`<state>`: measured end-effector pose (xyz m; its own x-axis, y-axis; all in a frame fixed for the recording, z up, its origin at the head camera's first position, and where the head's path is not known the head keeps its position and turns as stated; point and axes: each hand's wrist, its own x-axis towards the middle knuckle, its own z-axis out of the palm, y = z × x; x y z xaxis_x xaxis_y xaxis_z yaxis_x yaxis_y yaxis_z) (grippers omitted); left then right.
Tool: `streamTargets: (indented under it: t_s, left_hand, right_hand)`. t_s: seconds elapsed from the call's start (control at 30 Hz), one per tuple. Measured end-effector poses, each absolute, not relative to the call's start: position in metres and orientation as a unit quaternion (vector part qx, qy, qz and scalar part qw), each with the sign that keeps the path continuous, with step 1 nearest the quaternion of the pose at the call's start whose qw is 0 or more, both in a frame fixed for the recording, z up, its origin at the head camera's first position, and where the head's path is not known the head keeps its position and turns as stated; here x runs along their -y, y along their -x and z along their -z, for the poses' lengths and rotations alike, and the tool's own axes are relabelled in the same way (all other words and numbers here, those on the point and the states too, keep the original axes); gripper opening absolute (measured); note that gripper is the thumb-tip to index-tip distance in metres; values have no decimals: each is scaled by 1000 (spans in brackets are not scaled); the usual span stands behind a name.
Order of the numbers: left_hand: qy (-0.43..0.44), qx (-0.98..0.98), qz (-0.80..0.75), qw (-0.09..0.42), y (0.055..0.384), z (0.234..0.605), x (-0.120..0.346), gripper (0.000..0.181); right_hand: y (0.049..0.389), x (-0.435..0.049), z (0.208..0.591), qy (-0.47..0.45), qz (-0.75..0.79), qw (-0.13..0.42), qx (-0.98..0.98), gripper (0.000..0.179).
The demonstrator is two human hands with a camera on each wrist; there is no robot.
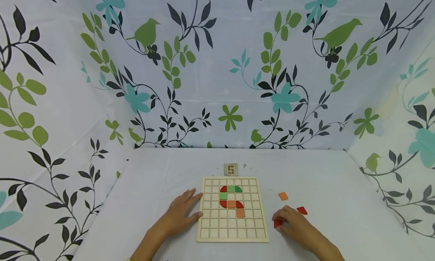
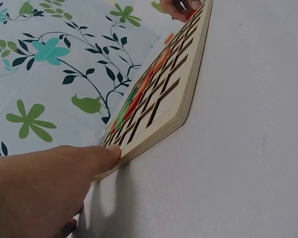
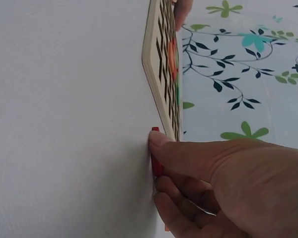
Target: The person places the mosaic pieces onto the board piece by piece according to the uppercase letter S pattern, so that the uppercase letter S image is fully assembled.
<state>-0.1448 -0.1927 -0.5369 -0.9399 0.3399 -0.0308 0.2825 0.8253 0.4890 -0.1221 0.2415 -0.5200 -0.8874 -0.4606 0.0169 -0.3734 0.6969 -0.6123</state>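
A wooden grid board [image 1: 222, 232] lies on the white table, with red, green and orange tiles set in several of its squares. My left hand [image 1: 179, 214] rests at the board's left edge, its fingers extended and the thumb touching the rim. To the right of the board, my right hand [image 1: 293, 225] pinches a small red tile [image 1: 277, 224] between thumb and fingers. The right wrist view shows that red tile [image 3: 156, 166] held on edge, close to the tabletop and apart from the board.
An orange square tile [image 1: 283, 196] and another red tile [image 1: 301, 210] lie right of the board, near my right hand. Behind the board's far edge sits a small card [image 1: 231, 169] with an S-shaped pattern. A patterned cloth [image 1: 210, 76] hangs behind the table.
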Motion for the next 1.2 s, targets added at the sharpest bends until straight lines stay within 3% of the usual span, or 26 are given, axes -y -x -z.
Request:
streamTargets:
  t_s: [0.6, 0.87, 1.2]
  left_hand:
    - [-167, -953, -248, 51, 146, 538, 192, 67]
    - [-167, -952, -253, 50, 146, 537, 193, 67]
    - [-162, -952, -253, 61, 145, 537, 193, 67]
  right_hand:
    - [123, -225, 522, 140, 315, 33, -938, 16]
    - [128, -195, 514, 79, 329, 23, -941, 21]
    - [123, -138, 515, 131, 348, 56, -926, 24]
